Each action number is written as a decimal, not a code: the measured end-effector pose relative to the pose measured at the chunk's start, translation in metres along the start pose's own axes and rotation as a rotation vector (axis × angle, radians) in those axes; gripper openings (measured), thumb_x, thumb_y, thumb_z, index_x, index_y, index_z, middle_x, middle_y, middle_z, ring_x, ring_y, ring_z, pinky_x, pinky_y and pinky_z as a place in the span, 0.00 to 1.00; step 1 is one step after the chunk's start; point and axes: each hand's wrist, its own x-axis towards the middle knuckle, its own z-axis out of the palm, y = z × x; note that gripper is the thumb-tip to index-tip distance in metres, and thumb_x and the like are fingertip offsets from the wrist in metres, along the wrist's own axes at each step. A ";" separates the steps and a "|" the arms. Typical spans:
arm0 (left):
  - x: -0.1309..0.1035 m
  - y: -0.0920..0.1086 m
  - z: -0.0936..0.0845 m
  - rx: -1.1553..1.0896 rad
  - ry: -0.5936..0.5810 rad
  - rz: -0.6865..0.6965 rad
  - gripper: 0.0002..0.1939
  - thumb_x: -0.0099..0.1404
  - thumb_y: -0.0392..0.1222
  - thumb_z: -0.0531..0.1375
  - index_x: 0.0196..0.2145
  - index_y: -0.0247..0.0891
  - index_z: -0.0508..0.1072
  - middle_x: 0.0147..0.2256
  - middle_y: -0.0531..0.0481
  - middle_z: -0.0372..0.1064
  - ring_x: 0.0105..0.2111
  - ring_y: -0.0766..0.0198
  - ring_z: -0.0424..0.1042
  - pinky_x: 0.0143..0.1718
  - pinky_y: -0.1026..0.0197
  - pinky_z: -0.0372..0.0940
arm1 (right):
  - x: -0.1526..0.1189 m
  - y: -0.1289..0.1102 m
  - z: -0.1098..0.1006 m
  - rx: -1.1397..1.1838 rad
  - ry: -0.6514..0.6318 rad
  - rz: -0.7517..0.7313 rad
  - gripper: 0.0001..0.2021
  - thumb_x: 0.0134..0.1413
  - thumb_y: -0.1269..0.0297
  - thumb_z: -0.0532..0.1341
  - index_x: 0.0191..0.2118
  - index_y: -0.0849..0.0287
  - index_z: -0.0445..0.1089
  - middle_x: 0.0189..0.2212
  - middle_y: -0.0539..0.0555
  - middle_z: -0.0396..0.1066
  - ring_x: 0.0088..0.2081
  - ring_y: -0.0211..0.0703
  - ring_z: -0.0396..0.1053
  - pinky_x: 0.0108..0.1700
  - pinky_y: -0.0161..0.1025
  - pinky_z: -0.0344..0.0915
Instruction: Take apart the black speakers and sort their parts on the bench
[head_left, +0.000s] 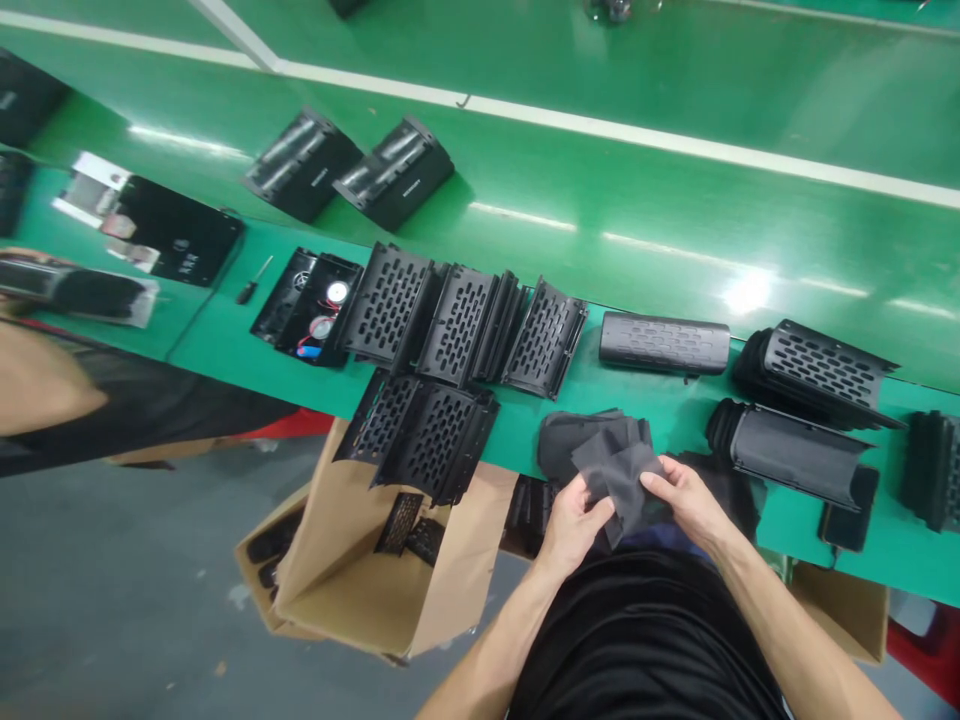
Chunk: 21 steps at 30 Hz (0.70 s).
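Between my two hands is a thin dark mesh cloth (619,470), creased and held just in front of my body. My left hand (571,522) pinches its lower left edge between thumb and fingers. On the other side, my right hand (684,496) grips the cloth's right part with the thumb on top. Beneath and beyond it lies a pile of similar black cloth pieces (559,445) on the green table (517,440). A black slotted speaker grille (664,343) rests farther back, apart from both hands.
Several curved slotted panels (394,305) stand to the left, some jutting over an open cardboard box (360,610). More stacked panels (802,450) and a phone (851,510) are at right. Further left are an opened speaker housing (311,305), a screwdriver (253,282) and a co-worker's arm (45,380).
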 end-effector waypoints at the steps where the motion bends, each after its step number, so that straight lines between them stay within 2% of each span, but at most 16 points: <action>1: 0.000 0.000 -0.001 0.028 0.006 0.000 0.22 0.57 0.46 0.74 0.47 0.36 0.80 0.45 0.39 0.83 0.43 0.49 0.81 0.49 0.52 0.73 | 0.003 0.001 0.001 0.009 0.008 -0.013 0.23 0.33 0.50 0.82 0.28 0.57 0.73 0.24 0.47 0.77 0.26 0.39 0.70 0.33 0.35 0.67; 3: 0.000 0.000 -0.003 0.082 0.032 -0.006 0.21 0.55 0.45 0.75 0.45 0.36 0.81 0.43 0.41 0.83 0.40 0.51 0.80 0.45 0.55 0.73 | 0.007 0.002 0.003 0.029 0.018 -0.031 0.24 0.32 0.51 0.82 0.27 0.57 0.71 0.24 0.46 0.76 0.25 0.38 0.69 0.33 0.35 0.66; 5: 0.000 -0.002 -0.006 0.107 0.033 -0.006 0.21 0.55 0.46 0.75 0.45 0.36 0.82 0.42 0.42 0.83 0.40 0.51 0.80 0.45 0.55 0.72 | 0.008 0.001 0.003 0.044 0.015 -0.032 0.24 0.30 0.53 0.83 0.31 0.56 0.73 0.26 0.46 0.78 0.27 0.39 0.72 0.36 0.37 0.68; 8: 0.001 -0.006 -0.010 0.057 0.010 -0.004 0.20 0.59 0.50 0.73 0.46 0.37 0.82 0.45 0.41 0.83 0.45 0.48 0.79 0.51 0.54 0.71 | 0.006 -0.002 0.001 0.044 -0.006 -0.009 0.27 0.29 0.55 0.83 0.38 0.55 0.77 0.31 0.50 0.82 0.32 0.45 0.77 0.42 0.41 0.71; 11: 0.002 -0.008 -0.013 0.002 0.017 -0.009 0.19 0.60 0.51 0.72 0.45 0.37 0.83 0.46 0.42 0.83 0.48 0.47 0.78 0.55 0.53 0.69 | 0.002 -0.003 -0.001 0.025 -0.039 0.034 0.24 0.28 0.54 0.83 0.34 0.58 0.78 0.31 0.54 0.82 0.34 0.51 0.79 0.44 0.45 0.72; 14: 0.003 -0.011 -0.014 0.027 0.025 -0.024 0.19 0.59 0.51 0.73 0.43 0.37 0.84 0.42 0.43 0.83 0.44 0.49 0.78 0.49 0.55 0.71 | 0.001 0.000 0.000 0.021 -0.041 0.037 0.24 0.31 0.50 0.82 0.33 0.58 0.78 0.33 0.56 0.83 0.37 0.54 0.80 0.46 0.48 0.73; 18: 0.004 -0.013 -0.015 -0.002 0.088 -0.055 0.20 0.54 0.50 0.76 0.39 0.34 0.84 0.37 0.44 0.83 0.40 0.51 0.78 0.45 0.58 0.71 | 0.003 0.007 -0.001 0.022 0.019 -0.018 0.25 0.33 0.46 0.80 0.35 0.57 0.79 0.36 0.57 0.83 0.40 0.54 0.79 0.47 0.47 0.72; 21: 0.005 -0.013 -0.018 -0.078 0.180 -0.077 0.21 0.56 0.55 0.75 0.36 0.34 0.84 0.35 0.44 0.82 0.40 0.53 0.78 0.45 0.58 0.71 | 0.003 0.010 -0.007 0.018 0.109 -0.091 0.26 0.37 0.42 0.79 0.37 0.55 0.78 0.36 0.57 0.83 0.40 0.54 0.78 0.46 0.48 0.72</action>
